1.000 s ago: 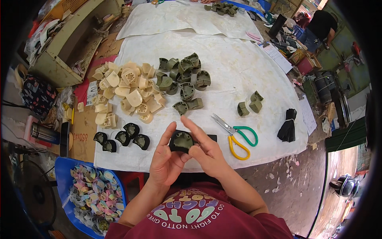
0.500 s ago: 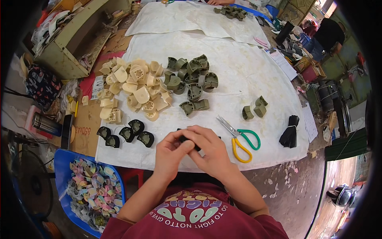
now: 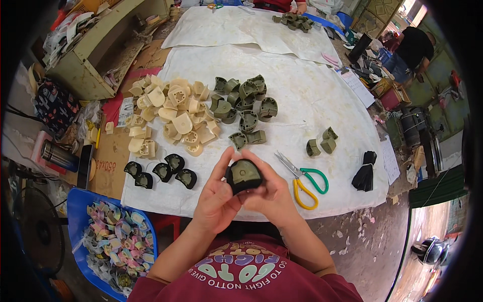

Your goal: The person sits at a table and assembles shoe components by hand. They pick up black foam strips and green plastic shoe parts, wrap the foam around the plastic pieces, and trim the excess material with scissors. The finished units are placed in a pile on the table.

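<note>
My left hand and my right hand hold one olive-green shoe heel between them, above the near edge of the table. A black band wraps around its side, and its flat face is turned up. My fingers press on the heel from both sides. Left of my hands lie several black-wrapped heels. Scissors with one green and one yellow handle lie partly spread beside my right hand. Farther right is a tied bundle of black strips. A few bare green heels sit beyond the scissors.
Heaps of cream heels and green heels rest on the white-covered table. A blue bin of colourful scraps stands lower left, near a metal flask. Another person's hand shows at the far end.
My hands have opened out around the heel, which was mostly hidden and now shows its olive face. The view has shifted slightly; the person at the far end shows more.
</note>
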A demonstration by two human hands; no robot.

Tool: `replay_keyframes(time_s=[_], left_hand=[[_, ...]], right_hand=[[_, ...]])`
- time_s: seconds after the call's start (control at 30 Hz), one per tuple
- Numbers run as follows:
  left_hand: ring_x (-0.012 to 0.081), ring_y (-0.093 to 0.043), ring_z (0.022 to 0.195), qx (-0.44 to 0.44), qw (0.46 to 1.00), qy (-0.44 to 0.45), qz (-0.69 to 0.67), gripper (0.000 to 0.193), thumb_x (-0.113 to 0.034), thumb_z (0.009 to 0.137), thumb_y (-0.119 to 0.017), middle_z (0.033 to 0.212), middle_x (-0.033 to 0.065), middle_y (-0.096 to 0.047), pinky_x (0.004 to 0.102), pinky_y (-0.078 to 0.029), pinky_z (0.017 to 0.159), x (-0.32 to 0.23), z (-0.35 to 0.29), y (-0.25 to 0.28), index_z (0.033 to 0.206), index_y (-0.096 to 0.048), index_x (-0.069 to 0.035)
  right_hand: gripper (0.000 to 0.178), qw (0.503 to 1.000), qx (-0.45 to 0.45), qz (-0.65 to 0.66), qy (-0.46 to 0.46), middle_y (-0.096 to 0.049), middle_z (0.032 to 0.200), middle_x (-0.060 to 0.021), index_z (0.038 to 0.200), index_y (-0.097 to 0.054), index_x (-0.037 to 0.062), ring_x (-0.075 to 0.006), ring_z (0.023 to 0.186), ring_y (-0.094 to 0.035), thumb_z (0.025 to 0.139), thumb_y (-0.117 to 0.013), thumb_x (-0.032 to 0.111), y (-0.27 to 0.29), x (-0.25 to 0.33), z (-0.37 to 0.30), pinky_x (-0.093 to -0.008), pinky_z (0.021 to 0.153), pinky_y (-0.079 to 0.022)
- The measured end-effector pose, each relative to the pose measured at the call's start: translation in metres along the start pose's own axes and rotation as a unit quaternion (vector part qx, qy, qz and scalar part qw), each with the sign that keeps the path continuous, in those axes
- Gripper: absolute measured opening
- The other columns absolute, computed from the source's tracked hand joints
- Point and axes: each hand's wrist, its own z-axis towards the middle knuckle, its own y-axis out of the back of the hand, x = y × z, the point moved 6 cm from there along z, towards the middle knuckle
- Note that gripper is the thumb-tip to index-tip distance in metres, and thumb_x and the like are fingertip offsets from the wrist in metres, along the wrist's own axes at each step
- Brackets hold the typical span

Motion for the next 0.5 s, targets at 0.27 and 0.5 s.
replay_keyframes(time_s=[0.27,0.5], left_hand=[[0.0256,-0.045,0.122,0.012,0.998,0.027,0.056,0.076,-0.04,0.094,-0.052,0.135,0.0091,-0.04,0.0419,-0.042,0.099,0.005,-0.001,-0.005,0.152,-0.008,-0.018],[0.0218,-0.05,0.114,-0.109,0.992,0.014,0.067,0.07,-0.056,0.097,-0.034,0.128,0.0077,-0.046,0.0387,-0.044,0.094,0.007,0.002,-0.008,0.152,-0.01,-0.018]], right_hand=[[0.068,0.934,-0.006,-0.354,0.049,-0.06,0.112,-0.0036,0.133,-0.052,0.0105,-0.0118,0.088,-0.057,0.07,-0.078,0.009,0.005,0.007,0.001,-0.023,0.078,-0.046],[0.057,0.844,0.066,-0.463,0.263,-0.063,0.112,-0.0084,0.124,-0.059,0.0109,-0.0221,0.093,-0.058,0.07,-0.077,0.014,-0.001,0.015,0.009,-0.0276,0.071,-0.048]])
